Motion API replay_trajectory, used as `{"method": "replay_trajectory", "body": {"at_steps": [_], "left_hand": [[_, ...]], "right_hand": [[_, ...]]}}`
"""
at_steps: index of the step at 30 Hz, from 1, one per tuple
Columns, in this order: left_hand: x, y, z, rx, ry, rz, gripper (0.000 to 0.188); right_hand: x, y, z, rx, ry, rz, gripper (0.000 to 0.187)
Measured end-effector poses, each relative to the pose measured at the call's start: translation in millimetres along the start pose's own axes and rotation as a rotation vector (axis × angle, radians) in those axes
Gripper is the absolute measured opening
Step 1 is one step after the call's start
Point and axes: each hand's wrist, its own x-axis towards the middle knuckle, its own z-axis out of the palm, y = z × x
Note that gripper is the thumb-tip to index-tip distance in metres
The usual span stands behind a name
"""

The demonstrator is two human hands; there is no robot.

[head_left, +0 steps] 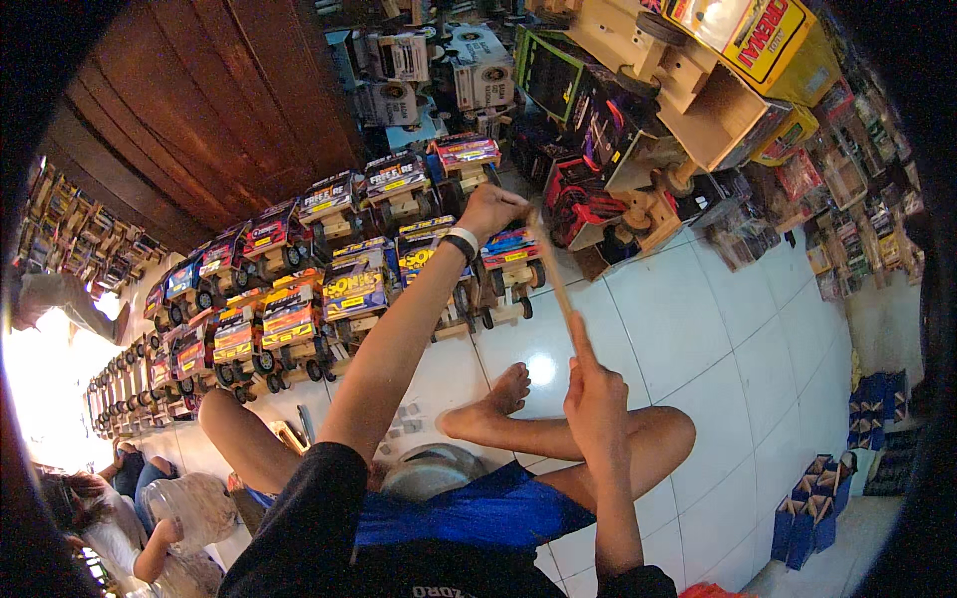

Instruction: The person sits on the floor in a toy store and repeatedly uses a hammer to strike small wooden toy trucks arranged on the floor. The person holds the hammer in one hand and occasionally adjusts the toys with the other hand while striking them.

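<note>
Right hand (596, 404) around wooden stick (555, 269) — left hand (488, 211) at truck row (356, 284) edge, grip unclear — open tiles (688, 349) rightward

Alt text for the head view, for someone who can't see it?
The wearer's right-hand grip holds a long, blurred, wooden-looking stick, its far end beside the outstretched left-hand grip. Rows of colourful toy trucks stand ahead and to the left on a white tiled floor.

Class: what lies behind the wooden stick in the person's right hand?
Around the wooden stick, white floor tiles and a toy truck with black wheels show behind. Whatever the stick directly covers cannot be seen.
</note>
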Motion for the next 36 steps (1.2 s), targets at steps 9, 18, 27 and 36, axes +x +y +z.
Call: {"method": "replay_trajectory", "body": {"at_steps": [9,18,27,36], "left_hand": [[7,-13,4,0.159,0.031,-0.015,0.012],[-88,68,-14,0.541,0.200,0.429,0.029],[-363,-83,-119,0.621,-0.403,-0.351,0.031],[-422,-257,-78,0.930,0.208,-0.502,0.034]], "right_hand": [[-4,3,-2,-0.096,-0.119,0.067,0.080],[-29,25,14,0.370,0.095,0.147,0.062],[-80,71,78,0.860,0.151,0.700,0.065],[-85,80,114,0.896,0.069,0.827,0.065]]}}
